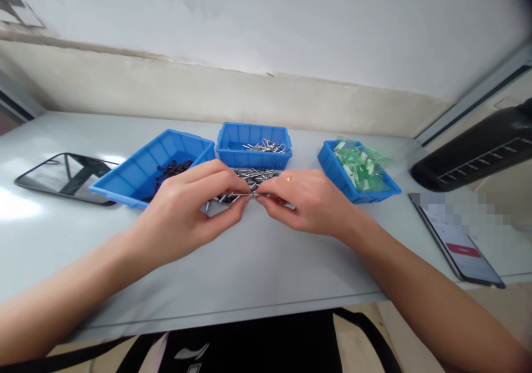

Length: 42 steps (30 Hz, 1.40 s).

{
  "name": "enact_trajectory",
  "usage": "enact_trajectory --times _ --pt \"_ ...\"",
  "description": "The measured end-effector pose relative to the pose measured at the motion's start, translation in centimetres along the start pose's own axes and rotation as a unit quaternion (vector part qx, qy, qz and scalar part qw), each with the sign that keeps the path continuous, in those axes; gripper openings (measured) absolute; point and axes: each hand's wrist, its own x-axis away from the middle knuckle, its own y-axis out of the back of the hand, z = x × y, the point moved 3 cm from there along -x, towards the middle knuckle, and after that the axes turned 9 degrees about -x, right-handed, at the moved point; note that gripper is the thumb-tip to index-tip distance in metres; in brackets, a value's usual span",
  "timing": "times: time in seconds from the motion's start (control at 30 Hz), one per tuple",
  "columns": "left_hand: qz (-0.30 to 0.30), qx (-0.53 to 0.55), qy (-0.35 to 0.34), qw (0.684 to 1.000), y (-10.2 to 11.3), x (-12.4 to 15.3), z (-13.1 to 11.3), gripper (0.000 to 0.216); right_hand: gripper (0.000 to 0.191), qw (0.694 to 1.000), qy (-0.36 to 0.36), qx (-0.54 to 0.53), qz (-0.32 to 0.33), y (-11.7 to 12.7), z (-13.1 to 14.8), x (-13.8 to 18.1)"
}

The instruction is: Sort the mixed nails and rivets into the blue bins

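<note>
My left hand [187,207] and my right hand [307,201] meet over the white table [249,273], fingertips pinched together. Between them they hold a thin metal pin [248,195], one hand at each end. A gold ring sits on a finger of my right hand. Just behind my fingers lies a loose pile of metal pins [249,176] on the table. Three blue bins stand beyond: the left bin [141,173] with small dark parts, the middle bin [253,143] with silvery pins, the right bin [353,182] with green and clear plastic pieces.
A dark phone [66,176] lies face up at the far left. A second phone [461,245] with a lit screen lies near the table's right front edge. A black bar-shaped object [474,151] juts in at the right. A wall rises behind the table.
</note>
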Motion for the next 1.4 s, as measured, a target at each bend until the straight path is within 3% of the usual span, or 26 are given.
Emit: enact_trajectory --times 0.23,0.47,0.63,1.0,1.4 --pt "0.007 0.026 0.012 1.0 -0.1 -0.1 0.0 0.006 0.019 0.999 0.021 0.006 -0.027 0.2 0.1 0.1" --pt "0.036 0.089 0.02 0.995 0.1 -0.5 0.0 0.006 0.009 0.992 0.065 0.024 -0.108 0.6 0.6 0.2" --pt "0.027 0.088 0.009 0.996 0.0 -0.6 -0.2 0.006 0.004 0.989 0.082 0.032 -0.116 0.6 0.6 0.4" --pt "-0.026 0.068 -0.013 0.997 0.3 -0.4 -0.3 0.009 0.006 0.993 0.071 0.002 -0.094 0.8 0.9 0.0" --pt "-0.027 0.054 -0.041 0.997 0.0 0.0 -0.3 0.014 0.016 0.999 0.019 -0.031 0.004 -0.9 0.4 0.1"
